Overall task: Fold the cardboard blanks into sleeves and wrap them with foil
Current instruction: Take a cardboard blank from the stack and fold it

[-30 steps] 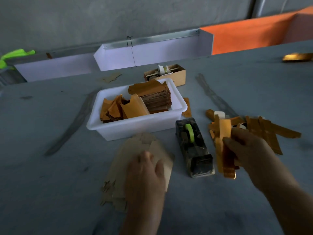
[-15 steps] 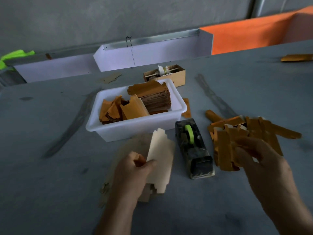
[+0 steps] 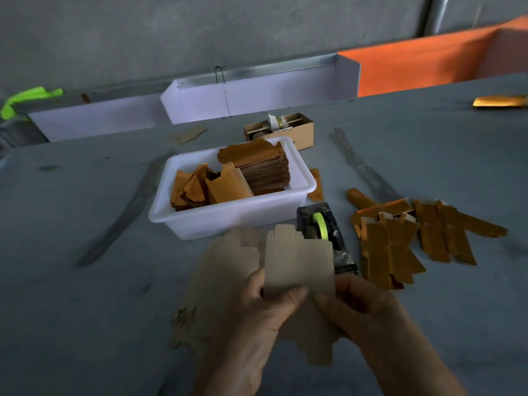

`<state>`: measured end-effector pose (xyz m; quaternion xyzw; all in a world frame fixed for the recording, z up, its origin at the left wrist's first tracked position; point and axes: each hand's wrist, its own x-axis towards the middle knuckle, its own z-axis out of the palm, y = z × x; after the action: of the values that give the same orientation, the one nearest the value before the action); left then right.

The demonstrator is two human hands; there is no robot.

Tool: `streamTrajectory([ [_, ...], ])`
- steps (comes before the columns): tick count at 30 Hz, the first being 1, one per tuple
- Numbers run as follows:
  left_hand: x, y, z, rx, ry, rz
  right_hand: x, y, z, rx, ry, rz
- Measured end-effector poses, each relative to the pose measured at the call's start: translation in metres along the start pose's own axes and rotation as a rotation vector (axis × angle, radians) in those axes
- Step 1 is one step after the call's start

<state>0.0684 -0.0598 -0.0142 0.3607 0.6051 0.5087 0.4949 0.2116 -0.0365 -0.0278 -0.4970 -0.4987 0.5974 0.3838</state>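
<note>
Now the grey table (image 3: 85, 281) carries a white tub (image 3: 228, 221) of orange foil pieces, a pile of finished sleeves (image 3: 400, 247) at the right, and a tape dispenser (image 3: 323, 227) between them. Above a stack of blanks (image 3: 217, 281), both hands hold one cardboard blank (image 3: 297, 261). Left hand (image 3: 257, 318) and right hand (image 3: 365, 310) have fingers clamped on its lower edge. Folding seems to begin; next the creases need bending into a sleeve.

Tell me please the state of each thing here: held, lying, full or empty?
Left hand: grips the cardboard blank.
Right hand: grips it too.
Cardboard blank: held up, partly folded.
Blank pile: lying flat.
White tub: holds orange pieces.
Tape dispenser: loaded.
Foil-wrapped sleeves: lying loose.
</note>
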Motion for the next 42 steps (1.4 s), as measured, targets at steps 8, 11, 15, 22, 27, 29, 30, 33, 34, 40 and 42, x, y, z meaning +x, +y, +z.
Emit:
streamTrajectory([
  [8,0.000,-0.008,0.009,0.146,0.079,0.044,-0.009,0.001,-0.003,-0.412,0.133,-0.190],
  [11,0.000,-0.009,0.016,0.222,0.148,0.118,-0.016,-0.002,0.003,-0.543,0.212,-0.337],
  [15,-0.003,-0.007,0.023,0.211,0.061,0.111,-0.019,-0.008,0.007,-0.310,0.111,-0.286],
  [22,-0.004,-0.005,0.010,0.343,-0.111,0.191,-0.011,-0.005,-0.003,-0.266,0.026,-0.185],
  [27,-0.004,-0.004,0.006,0.211,-0.290,0.042,-0.007,-0.003,-0.011,-0.125,0.124,-0.110],
  [29,-0.004,-0.006,0.006,0.227,-0.315,0.013,-0.006,-0.005,-0.011,0.050,0.004,-0.004],
  [30,-0.003,-0.008,0.007,0.244,-0.292,0.011,-0.005,-0.006,-0.011,0.113,-0.030,0.028],
  [33,-0.002,-0.010,0.008,0.258,-0.174,0.053,-0.001,-0.005,-0.011,0.171,-0.022,0.064],
  [34,-0.002,-0.011,0.010,0.286,-0.144,0.099,0.000,-0.005,-0.010,0.176,-0.009,0.072],
  [40,-0.008,-0.015,0.021,0.397,0.149,0.212,0.003,-0.006,-0.004,0.159,0.100,0.017],
  [42,-0.011,-0.014,0.024,0.378,0.206,0.237,0.003,-0.006,-0.003,0.166,0.112,0.018],
])
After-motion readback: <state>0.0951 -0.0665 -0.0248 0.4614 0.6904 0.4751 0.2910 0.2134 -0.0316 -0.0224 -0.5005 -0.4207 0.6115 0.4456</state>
